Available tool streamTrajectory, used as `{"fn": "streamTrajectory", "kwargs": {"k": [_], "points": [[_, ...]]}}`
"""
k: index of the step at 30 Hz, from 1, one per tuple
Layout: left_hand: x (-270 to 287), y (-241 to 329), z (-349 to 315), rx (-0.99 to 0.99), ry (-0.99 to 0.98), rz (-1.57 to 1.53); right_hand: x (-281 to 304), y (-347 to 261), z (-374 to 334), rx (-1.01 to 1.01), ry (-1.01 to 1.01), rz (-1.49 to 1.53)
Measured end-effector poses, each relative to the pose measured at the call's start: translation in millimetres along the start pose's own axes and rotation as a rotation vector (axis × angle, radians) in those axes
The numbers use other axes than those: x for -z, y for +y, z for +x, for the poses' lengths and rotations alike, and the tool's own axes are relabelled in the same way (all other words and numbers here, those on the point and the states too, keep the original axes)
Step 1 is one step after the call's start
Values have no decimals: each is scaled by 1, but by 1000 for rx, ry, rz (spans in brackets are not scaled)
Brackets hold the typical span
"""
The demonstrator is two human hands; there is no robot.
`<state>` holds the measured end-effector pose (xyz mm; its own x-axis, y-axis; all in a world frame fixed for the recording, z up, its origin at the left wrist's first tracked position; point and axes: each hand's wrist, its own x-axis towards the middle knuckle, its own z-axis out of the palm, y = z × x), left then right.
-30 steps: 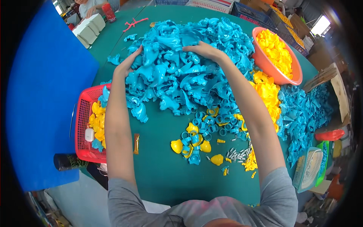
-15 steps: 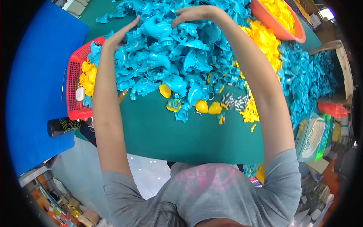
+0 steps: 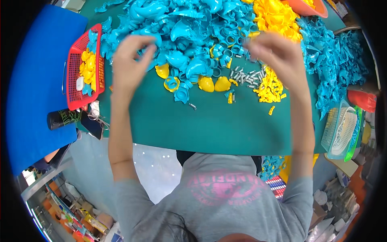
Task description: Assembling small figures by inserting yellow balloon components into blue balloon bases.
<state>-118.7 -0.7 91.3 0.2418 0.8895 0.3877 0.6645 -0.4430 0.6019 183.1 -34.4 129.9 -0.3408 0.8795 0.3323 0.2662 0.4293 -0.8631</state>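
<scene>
Lying nearest the person, a loose silver cylinder (image 3: 192, 106) is resting on the bare green desk (image 3: 201, 131). Farther off, between twelve and one o'clock, silver cylinders (image 3: 249, 76) are clustering beside small yellow parts (image 3: 268, 87), probably keeping kinds apart. At eleven o'clock the left hand (image 3: 131, 60) is curling, thumb and fingers narrowly parted; whether it is gripping the blue showing between them cannot be told. At one o'clock the right hand (image 3: 278, 52) is blurring, hiding its grip. At ten o'clock a red basket (image 3: 78, 101) is containing yellow and blue pieces, its walls likely preventing spilling. Around twelve, blue plastic pieces (image 3: 183, 30) are heaping, the upper edge cutting them off, as it is cropping an orange bowl (image 3: 318, 9) at one o'clock.
</scene>
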Motion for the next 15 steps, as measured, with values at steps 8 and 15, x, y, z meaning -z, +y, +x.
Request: {"fn": "streamTrajectory", "kwargs": {"k": [8,15], "points": [[-36,1,-44,-165,-37,219,0,24,-142,-431,129,115],[-64,64,-57,80,87,-299,-19,23,-181,-538,326,347]]}}
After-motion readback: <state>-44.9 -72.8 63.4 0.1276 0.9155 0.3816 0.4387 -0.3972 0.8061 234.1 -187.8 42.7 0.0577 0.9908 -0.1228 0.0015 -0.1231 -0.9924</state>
